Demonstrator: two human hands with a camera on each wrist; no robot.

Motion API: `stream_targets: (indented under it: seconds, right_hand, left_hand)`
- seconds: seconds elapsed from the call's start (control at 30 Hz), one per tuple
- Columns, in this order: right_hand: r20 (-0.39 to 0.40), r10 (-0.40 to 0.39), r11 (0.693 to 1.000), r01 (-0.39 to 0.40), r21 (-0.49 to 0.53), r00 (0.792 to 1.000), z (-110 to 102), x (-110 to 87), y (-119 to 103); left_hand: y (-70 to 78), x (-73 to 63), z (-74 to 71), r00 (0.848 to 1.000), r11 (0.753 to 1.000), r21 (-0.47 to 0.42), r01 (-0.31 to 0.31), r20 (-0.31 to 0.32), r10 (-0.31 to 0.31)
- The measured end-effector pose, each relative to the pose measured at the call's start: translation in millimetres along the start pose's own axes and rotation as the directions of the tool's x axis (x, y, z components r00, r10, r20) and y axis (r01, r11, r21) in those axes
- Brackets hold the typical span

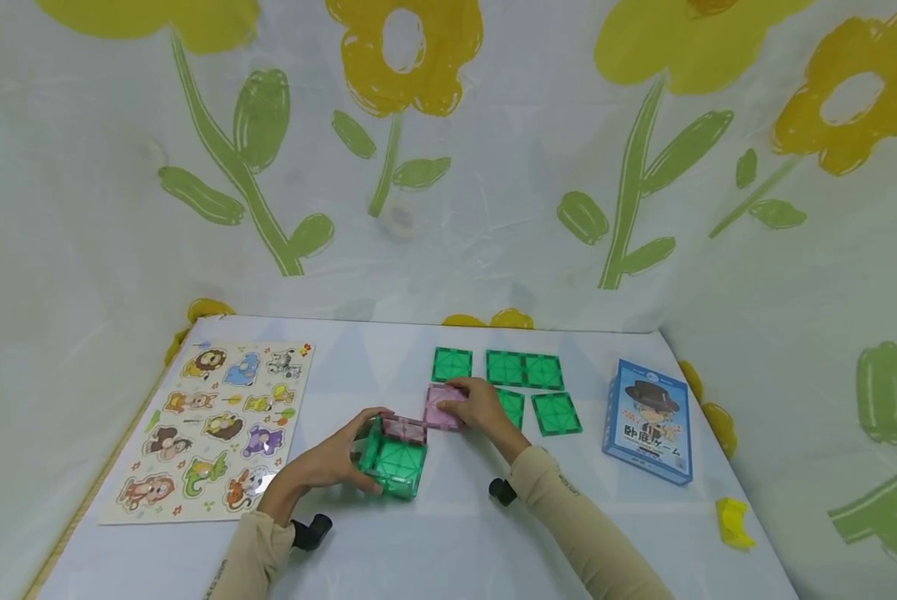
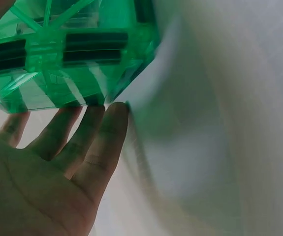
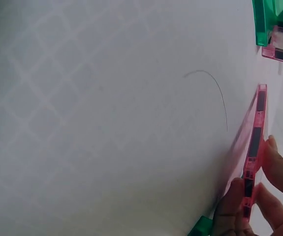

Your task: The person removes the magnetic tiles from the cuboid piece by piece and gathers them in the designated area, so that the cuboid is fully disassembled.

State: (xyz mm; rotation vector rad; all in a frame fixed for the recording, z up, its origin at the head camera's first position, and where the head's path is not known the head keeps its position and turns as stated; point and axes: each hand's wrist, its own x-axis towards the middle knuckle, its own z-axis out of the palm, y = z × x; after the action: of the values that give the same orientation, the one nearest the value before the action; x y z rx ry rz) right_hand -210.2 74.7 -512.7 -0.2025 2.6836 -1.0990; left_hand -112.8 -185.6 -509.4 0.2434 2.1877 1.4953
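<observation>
- At the box's nine o'clock, the left hand (image 1: 332,458) grips the green box (image 1: 399,462) between thumb and fingers; best kept light, so the walls don't buckle.
- A pink panel (image 1: 403,429) stands at the box's twelve.
- Toward one-thirty, the right hand (image 1: 486,408) pinches a pink tile (image 1: 439,407), just apart from the box; squaring edges before contact should help.
- Loose green tiles (image 1: 504,367) lie toward two.
</observation>
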Motion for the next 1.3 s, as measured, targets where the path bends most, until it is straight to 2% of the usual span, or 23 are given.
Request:
stream_targets:
  seconds: [0.17, 0.4, 0.67, 0.83, 1.03, 1.3]
  right_hand:
    - [0.011, -0.004, 0.999, 0.005, -0.047, 1.0, 0.4, -0.6, -0.2]
    - [-0.004, 0.006, 0.992, -0.006, -0.13, 1.0, 5.3, 2.3, -1.5]
    - [-0.025, 0.015, 0.988, -0.019, -0.153, 1.0, 8.8, -0.3, -5.1]
    - [-0.033, -0.02, 0.986, 0.014, -0.167, 0.999, 10.6, -3.2, -4.7]
    - [-0.023, -0.099, 0.98, 0.093, -0.176, 0.995, 7.2, -8.0, -2.1]
    - [-0.091, -0.168, 0.979, 0.156, -0.132, 0.981, -9.6, -26.6, 17.0]
  left_hand:
    - [-1.1, -1.5, 0.8, 1.0, 1.0, -0.011, -0.01, 0.012, 0.01]
    - [0.0, -0.7, 0.9, 1.0, 1.0, -0.003, -0.013, -0.003, 0.013]
    - [0.1, -2.8, 2.0, 1.0, 1.0, -0.017, 0.005, -0.007, -0.006]
    - [-2.2, -3.0, 2.3, 1.0, 1.0, -0.015, 0.0, -0.008, -0.001]
    - [-3.1, -3.5, 3.0, 1.0, 1.0, -0.005, -0.006, -0.013, 0.006]
    - [0.1, -2.8, 5.4, 1.0, 1.0, -0.015, -0.015, -0.006, 0.015]
